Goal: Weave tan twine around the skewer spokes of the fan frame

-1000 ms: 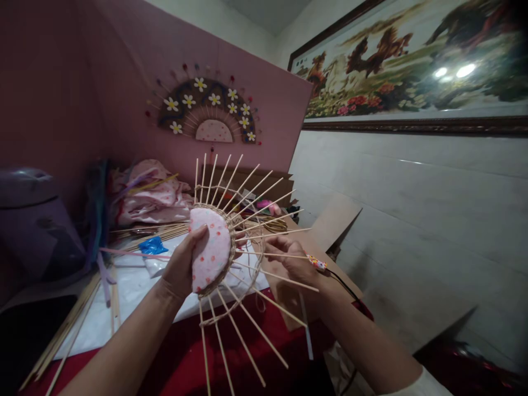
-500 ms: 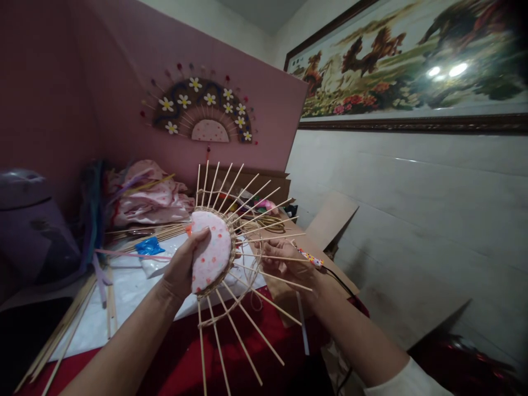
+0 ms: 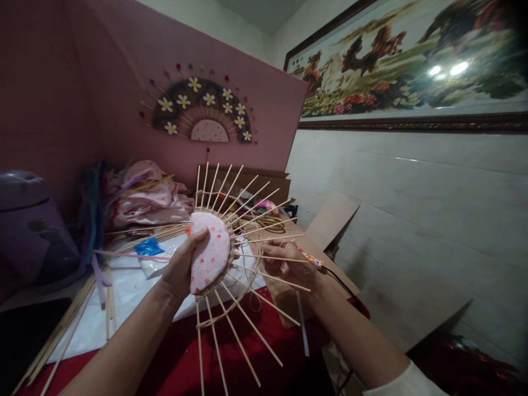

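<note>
My left hand (image 3: pixel 185 264) grips the fan frame by its half-round padded centre (image 3: pixel 211 250), which is covered in pale pink cloth with red dots. The thumb lies on the cloth; the other fingers are hidden behind it. Thin wooden sticks (image 3: pixel 251 352) spread out from the curved edge, which is bound with woven cord. Farther out, a ring of twine (image 3: pixel 225 312) loops from stick to stick. At the right side of this ring my right hand (image 3: pixel 289 261) is closed, its fingertips pinching the twine beside a stick.
A finished fan with white flowers (image 3: pixel 209 99) hangs on the pink board. On the table lie loose sticks (image 3: pixel 66 330), a blue packet (image 3: pixel 149 246), pink cloth (image 3: pixel 148 192) and a patterned glue gun (image 3: pixel 311 258) with a black cord. Cardboard (image 3: pixel 332 220) leans on the wall.
The fan frame has shifted very slightly left and down in view. Both hands keep their grip, with the right fingers still at the twine ring.
</note>
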`<action>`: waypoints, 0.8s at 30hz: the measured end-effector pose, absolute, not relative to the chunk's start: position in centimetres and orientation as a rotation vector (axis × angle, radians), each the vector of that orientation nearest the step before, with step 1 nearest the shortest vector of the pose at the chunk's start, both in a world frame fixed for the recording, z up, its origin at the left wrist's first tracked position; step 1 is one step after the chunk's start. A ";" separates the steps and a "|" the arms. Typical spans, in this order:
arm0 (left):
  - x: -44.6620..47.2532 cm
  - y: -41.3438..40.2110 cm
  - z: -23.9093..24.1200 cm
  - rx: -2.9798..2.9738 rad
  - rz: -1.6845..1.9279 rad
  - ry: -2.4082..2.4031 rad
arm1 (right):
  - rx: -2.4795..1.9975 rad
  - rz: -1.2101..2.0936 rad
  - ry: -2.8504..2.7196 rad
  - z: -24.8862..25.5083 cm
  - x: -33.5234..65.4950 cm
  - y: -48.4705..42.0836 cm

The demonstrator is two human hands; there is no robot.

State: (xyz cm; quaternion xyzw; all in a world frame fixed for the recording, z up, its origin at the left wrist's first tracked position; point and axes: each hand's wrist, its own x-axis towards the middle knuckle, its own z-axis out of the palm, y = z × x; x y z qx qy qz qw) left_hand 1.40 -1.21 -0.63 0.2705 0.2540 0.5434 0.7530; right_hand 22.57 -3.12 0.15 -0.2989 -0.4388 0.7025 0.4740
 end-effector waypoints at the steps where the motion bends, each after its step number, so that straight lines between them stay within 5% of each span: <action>1: 1.4 -1.2 -0.7 0.592 1.193 0.566 | -0.739 1.716 -1.048 0.2 22.5 -3.2; 24: 1.6 -1.2 -0.3 0.641 1.214 0.648 | -0.860 1.609 -1.121 -1.2 24.8 -1.7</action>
